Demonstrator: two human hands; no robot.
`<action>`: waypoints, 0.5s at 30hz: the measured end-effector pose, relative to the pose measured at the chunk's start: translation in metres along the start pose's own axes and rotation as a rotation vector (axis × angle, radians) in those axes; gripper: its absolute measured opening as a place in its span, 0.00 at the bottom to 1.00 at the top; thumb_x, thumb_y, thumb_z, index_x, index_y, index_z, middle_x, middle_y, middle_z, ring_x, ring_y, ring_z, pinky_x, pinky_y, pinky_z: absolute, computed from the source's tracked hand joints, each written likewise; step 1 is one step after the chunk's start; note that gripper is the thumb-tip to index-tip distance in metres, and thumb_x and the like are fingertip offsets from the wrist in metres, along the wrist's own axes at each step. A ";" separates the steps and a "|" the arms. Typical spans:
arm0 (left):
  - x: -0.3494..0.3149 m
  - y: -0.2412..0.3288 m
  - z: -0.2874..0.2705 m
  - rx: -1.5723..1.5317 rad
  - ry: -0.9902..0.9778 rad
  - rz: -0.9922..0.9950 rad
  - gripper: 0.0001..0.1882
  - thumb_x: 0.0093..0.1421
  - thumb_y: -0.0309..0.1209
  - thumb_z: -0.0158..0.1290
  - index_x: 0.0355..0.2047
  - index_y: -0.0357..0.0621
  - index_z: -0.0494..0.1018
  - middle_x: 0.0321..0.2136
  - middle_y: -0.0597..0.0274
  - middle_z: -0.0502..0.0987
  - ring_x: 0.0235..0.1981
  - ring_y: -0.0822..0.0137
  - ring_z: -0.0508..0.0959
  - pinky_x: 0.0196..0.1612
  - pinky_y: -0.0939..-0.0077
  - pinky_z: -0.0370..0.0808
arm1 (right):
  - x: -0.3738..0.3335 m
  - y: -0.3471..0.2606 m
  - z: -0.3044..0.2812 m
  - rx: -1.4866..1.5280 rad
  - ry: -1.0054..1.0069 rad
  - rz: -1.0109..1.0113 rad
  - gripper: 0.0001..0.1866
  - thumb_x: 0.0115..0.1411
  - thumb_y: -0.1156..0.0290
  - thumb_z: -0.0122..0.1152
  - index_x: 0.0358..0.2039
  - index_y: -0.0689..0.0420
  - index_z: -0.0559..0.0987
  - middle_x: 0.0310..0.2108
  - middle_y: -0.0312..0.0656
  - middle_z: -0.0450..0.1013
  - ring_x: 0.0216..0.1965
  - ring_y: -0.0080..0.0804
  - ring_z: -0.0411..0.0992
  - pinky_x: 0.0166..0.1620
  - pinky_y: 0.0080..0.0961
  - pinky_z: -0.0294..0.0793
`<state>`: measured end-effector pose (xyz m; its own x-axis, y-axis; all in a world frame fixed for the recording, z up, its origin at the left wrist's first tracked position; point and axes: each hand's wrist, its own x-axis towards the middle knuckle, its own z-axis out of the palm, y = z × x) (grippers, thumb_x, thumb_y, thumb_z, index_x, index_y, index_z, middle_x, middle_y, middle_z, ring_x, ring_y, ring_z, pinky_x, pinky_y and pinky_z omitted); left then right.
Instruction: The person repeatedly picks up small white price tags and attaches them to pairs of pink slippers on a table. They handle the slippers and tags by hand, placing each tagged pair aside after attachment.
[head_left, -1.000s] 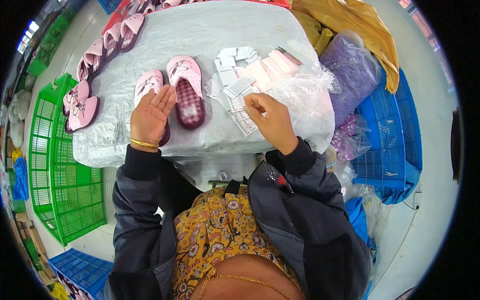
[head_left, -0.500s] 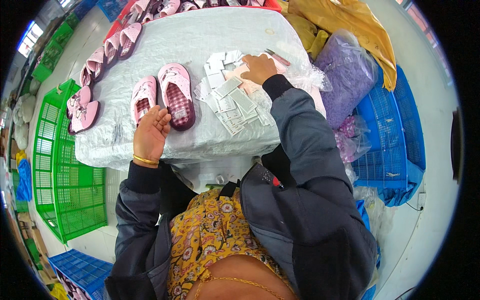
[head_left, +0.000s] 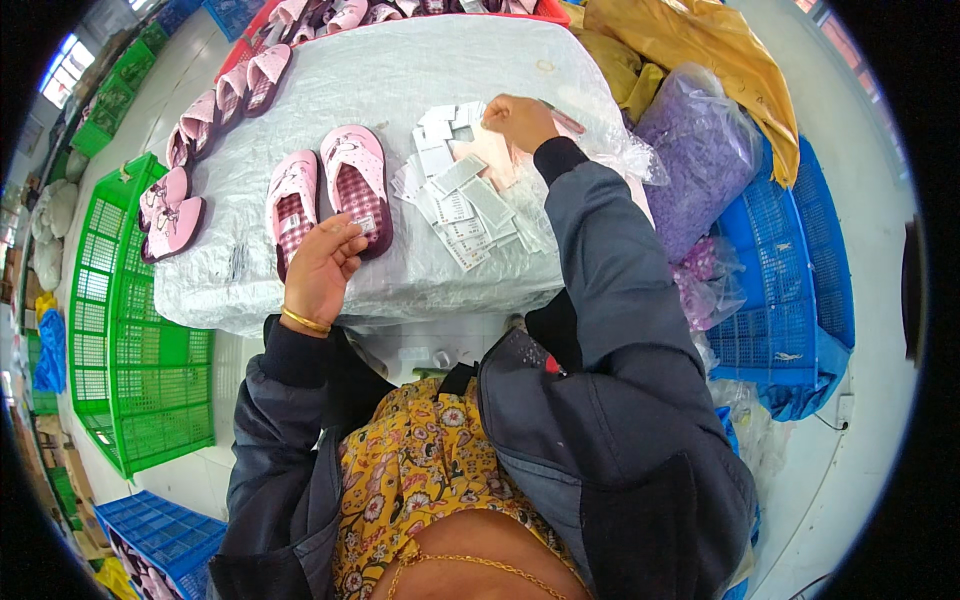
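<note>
My left hand [head_left: 325,258] is in front of a pair of pink slippers, its fingers drawn together and curled. Whether anything small is between them cannot be made out. The left slipper [head_left: 294,192] and the right slipper [head_left: 356,178] have pink dotted uppers and dark red checked insoles; the hand overlaps their near ends. Farther right, my right hand [head_left: 521,122] is over the upper edge of a pile of white printed tags [head_left: 462,205], beside a pale pink sheet [head_left: 490,155]. Its thumb and fingers are pinched together, and what they hold is hidden.
A pen-like tool [head_left: 563,116] lies right of my right hand. More pink slippers [head_left: 172,225] line the table's left edge. A red crate [head_left: 545,10] of slippers stands behind the plastic-covered table [head_left: 450,70]. Green crates [head_left: 140,350] flank it left; a purple bag [head_left: 690,150] and blue crates [head_left: 770,290] right.
My left hand has moved slightly right and its fingers have curled closer together. My right hand has lifted or shifted slightly left, its fingers now pinched. The slippers and tags stay in place.
</note>
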<state>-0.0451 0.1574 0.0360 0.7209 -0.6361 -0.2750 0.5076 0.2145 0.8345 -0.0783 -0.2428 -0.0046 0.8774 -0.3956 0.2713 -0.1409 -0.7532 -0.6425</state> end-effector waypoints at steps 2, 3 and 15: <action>0.008 -0.003 0.011 0.100 -0.034 0.033 0.13 0.67 0.33 0.50 0.48 0.41 0.71 0.39 0.65 0.77 0.38 0.72 0.77 0.38 0.81 0.71 | -0.001 -0.009 -0.010 0.021 0.168 -0.063 0.11 0.54 0.56 0.66 0.33 0.48 0.82 0.29 0.38 0.80 0.33 0.35 0.79 0.38 0.32 0.75; 0.013 -0.004 0.018 0.153 -0.055 0.044 0.13 0.67 0.33 0.51 0.48 0.41 0.71 0.39 0.66 0.77 0.37 0.72 0.77 0.38 0.82 0.70 | 0.001 -0.016 -0.019 -0.028 0.262 -0.119 0.11 0.56 0.57 0.64 0.32 0.50 0.82 0.30 0.39 0.80 0.33 0.35 0.79 0.37 0.33 0.74; 0.042 -0.020 0.131 0.533 -0.313 0.376 0.11 0.62 0.31 0.57 0.41 0.37 0.76 0.29 0.69 0.77 0.32 0.78 0.73 0.38 0.85 0.69 | -0.126 -0.140 -0.059 0.322 0.247 -0.274 0.08 0.57 0.69 0.65 0.37 0.57 0.82 0.32 0.42 0.77 0.33 0.35 0.76 0.37 0.27 0.74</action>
<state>-0.0867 0.0295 0.0705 0.5923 -0.7898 0.1594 -0.1045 0.1208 0.9872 -0.1958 -0.1185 0.0933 0.7220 -0.3475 0.5983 0.2631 -0.6619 -0.7019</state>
